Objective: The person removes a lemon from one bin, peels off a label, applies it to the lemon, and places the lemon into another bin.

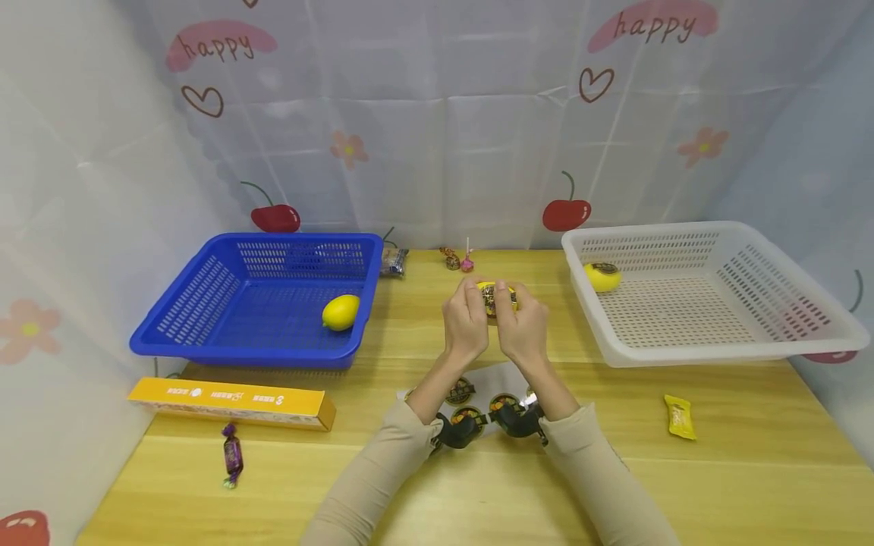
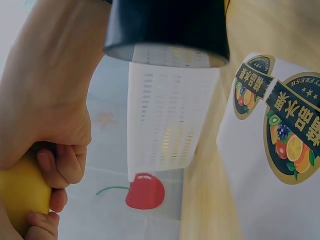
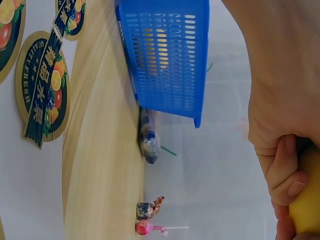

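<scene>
- Two hands met above the wooden table (image 1: 683, 485), holding one lemon (image 1: 497, 297) between them; everything below is placed relative to that lemon.
- Far to its left and nearer the person lay a wrapped purple candy (image 1: 233, 455), with a long orange box (image 1: 232, 403) just behind it.
- Left of the lemon stood a blue basket (image 1: 205, 303), and a second, bare lemon (image 1: 341, 312) rested in its near right corner.
- Behind and slightly left of the lemon, a small foil packet (image 1: 394, 262) lay against the basket; a pink lollipop (image 1: 467, 262) and another sweet sat just behind it.
- The left hand (image 1: 466, 322) curled its fingers round the lemon's left side, gripping it.
- The right hand (image 1: 522, 327) pinched the lemon's right side, where a dark round sticker showed.
- Below the lemon, a white sticker sheet (image 1: 498, 379) lay under the wrists.
- Right of it stood a white basket (image 1: 785, 334) holding a stickered lemon (image 1: 602, 276) in its far left corner.
- Further right and nearer, a yellow sachet (image 1: 680, 417) lay on the table.
</scene>
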{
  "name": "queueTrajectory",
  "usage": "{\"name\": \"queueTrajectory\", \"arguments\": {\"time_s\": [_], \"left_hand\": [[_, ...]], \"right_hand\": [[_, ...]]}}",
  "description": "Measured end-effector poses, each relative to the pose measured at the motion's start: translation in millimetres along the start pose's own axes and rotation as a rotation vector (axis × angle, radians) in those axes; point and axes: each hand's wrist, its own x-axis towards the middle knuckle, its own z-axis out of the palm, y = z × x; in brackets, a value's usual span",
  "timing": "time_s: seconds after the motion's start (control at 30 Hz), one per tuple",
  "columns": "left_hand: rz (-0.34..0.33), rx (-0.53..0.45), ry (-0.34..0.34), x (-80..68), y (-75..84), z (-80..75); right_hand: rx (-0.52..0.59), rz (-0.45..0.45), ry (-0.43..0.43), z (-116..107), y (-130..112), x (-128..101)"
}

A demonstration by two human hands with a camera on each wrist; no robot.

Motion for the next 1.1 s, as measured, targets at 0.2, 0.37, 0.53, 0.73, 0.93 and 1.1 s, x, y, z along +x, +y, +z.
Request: {"name": "queueTrajectory", "arguments": {"time_s": [0.2,0.37,0.53,0.73,0.93,1.1], "left_hand": [[-0.023,-0.019,0.006,0.5,1.3,-0.3],[-0.048,-0.046,0.01,0.5,2.4,0.6],[-0.086,-0.075,-0.003,-0.5,4.5,0.0],[-0.118,-0.098,0.003,-1.0,5.5,-0.2],[-0.15,-0.079,-0.021,1.2,9.3,-1.4],[-0.218,-0.075,-0.022,3.2,14.5,-5.3]], "right_hand": [[-0.001,-0.037,-0.008,-4.6,1.2,0.8],[0.017,-0.048,-0.023,-8.5,3.5,2.0],[0.044,-0.025,-0.035,-11.9,3.6,1.7],[0.088,0.019,-0.022,-13.1,4.4,1.0],[0.237,0.168,-0.031,-11.9,3.4,-0.7],[0.292,0.237,-0.054,-10.6,-3.2,-5.0]]}}
